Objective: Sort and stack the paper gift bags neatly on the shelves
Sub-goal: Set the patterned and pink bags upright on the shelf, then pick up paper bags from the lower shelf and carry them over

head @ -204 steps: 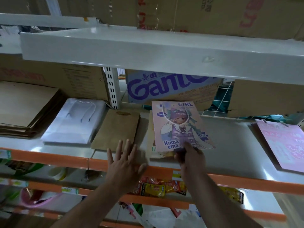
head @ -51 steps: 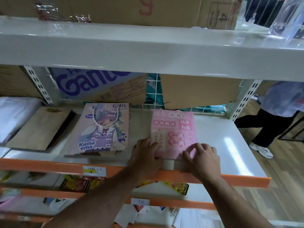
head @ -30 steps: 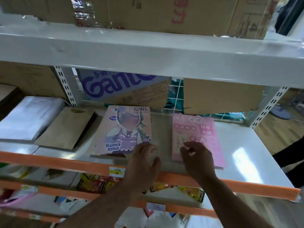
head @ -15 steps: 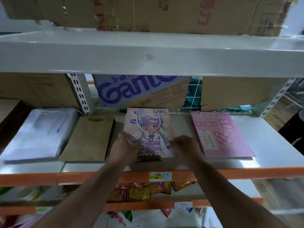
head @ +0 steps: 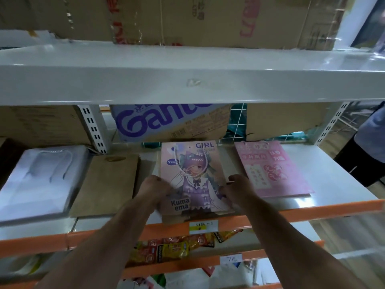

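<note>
A flat gift bag with a purple cartoon girl (head: 192,174) lies on the white shelf (head: 325,184) on top of a small stack of bags. My left hand (head: 155,190) grips its left edge and my right hand (head: 236,189) grips its right edge. To its right lies a pink gift bag with red characters (head: 270,167). On its left lies a brown paper bag (head: 108,184), and further left a stack of white gift bags (head: 39,178).
The shelf has an orange front rail (head: 333,209) with a price label (head: 203,226). Cardboard boxes, one with purple lettering (head: 166,122), stand at the back. A white shelf (head: 187,76) overhangs close above. Snack packets (head: 177,249) lie on the shelf below. A person (head: 368,140) stands at right.
Both hands left the pink bag and moved left onto the cartoon-girl bag, taking its two side edges. The bag now sits squarer on its stack.
</note>
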A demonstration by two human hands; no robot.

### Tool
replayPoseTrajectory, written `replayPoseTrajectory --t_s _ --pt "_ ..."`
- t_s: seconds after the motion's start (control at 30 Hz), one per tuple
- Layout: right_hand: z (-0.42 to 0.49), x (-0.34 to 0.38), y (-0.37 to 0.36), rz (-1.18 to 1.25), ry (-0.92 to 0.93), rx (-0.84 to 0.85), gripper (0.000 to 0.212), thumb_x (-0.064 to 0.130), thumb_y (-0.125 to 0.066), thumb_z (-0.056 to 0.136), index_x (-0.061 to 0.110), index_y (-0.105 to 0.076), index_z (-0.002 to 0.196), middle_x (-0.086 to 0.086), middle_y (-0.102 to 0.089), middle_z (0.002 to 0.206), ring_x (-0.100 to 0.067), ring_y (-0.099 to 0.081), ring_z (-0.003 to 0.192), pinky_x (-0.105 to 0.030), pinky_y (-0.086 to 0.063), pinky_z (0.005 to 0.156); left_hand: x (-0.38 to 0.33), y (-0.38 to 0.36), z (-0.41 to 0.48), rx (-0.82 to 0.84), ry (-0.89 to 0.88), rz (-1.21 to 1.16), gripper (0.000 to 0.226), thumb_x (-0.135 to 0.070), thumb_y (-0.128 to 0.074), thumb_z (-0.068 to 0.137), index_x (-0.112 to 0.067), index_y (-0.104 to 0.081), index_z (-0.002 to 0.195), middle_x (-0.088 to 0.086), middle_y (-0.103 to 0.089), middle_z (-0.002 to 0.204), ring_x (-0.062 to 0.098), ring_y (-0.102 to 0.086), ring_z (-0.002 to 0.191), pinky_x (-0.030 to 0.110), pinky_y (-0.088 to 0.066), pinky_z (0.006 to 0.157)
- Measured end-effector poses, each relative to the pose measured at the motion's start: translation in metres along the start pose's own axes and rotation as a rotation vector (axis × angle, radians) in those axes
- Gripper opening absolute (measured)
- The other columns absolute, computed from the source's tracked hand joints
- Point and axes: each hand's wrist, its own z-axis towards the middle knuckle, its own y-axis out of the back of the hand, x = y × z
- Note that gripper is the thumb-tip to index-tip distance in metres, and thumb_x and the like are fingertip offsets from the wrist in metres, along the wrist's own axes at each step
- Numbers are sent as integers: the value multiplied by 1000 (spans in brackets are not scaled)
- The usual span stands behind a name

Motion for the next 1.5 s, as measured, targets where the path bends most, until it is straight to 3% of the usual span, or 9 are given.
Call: replayPoseTrajectory --t_s 0.1,0.27,0.4,0.53,0.77,0.9,1.1,1.23,1.5 --pt "2 0 11 138 29 116 8 -3 -68 86 -2 -66 94 -13 -66 88 -18 -62 69 -23 -52 58 -4 -2 -4 -39 -134 -80 8 -11 -64 89 -7 -64 96 13 -74 91 23 -75 72 43 -63 67" --pt "1 4 31 411 319 56 39 -19 -59 80 7 -66 108 -11 -71 100 -21 -67 87 -33 -54 75 -27 -10 -20 -177 -331 -296 39 -5 -73 83 -20 -50 111 1 -67 103 20 -70 86 44 -61 67" --pt "-2 0 32 410 425 75 42 -16 -62 75 15 -62 103 7 -68 84 -4 -65 73 -14 -50 59 -24 -25 -31 -105 -457 -330 41 9 -70 80 -20 -55 104 -11 -75 95 4 -70 84 26 -58 67" --pt "2 -15 28 369 397 62 46 -16 -62 75 13 -62 110 -6 -72 81 -19 -65 75 -25 -52 61 -3 -35 -25 -105 -431 -320 68 -34 -75 64 -27 -49 126 -5 -70 115 17 -69 104 54 -58 84" --pt "13 -18 34 235 385 -11 7 12 -65 92 6 -68 90 -12 -71 85 -20 -65 74 -31 -49 66 -11 -48 -16 -145 -295 -96 13 -15 -74 81 -14 -63 88 4 -73 80 11 -71 63 27 -53 50" --pt "30 -25 25 68 123 -16 15 22 -65 93 7 -65 95 -5 -65 82 -19 -63 70 -24 -47 51 -10 -60 -9 -139 -107 -30 23 -26 -77 84 -9 -65 94 8 -75 89 21 -73 76 40 -63 70" --pt "32 -21 23 -228 145 -119 27 41 -56 96 14 -62 99 -1 -62 85 -10 -59 72 -23 -44 59 -14 -64 -7 -156 -488 1127 50 -52 -62 93 -32 -53 137 8 -59 125 31 -61 112 42 -54 91" --pt "20 -28 24 -277 339 -128 16 31 -54 96 26 -56 110 5 -62 90 -8 -56 74 -18 -39 55 -9 -69 -6 -303 -334 400 45 -39 -67 89 -23 -55 129 3 -64 109 25 -64 97 43 -56 86" --pt "19 -33 17 -520 372 -57 29 36 -55 92 21 -58 117 -3 -58 108 -19 -51 94 -30 -45 71 -5 -71 1 -248 -405 655 23 -35 -57 95 -21 -63 112 -1 -64 115 18 -54 103 28 -47 83"
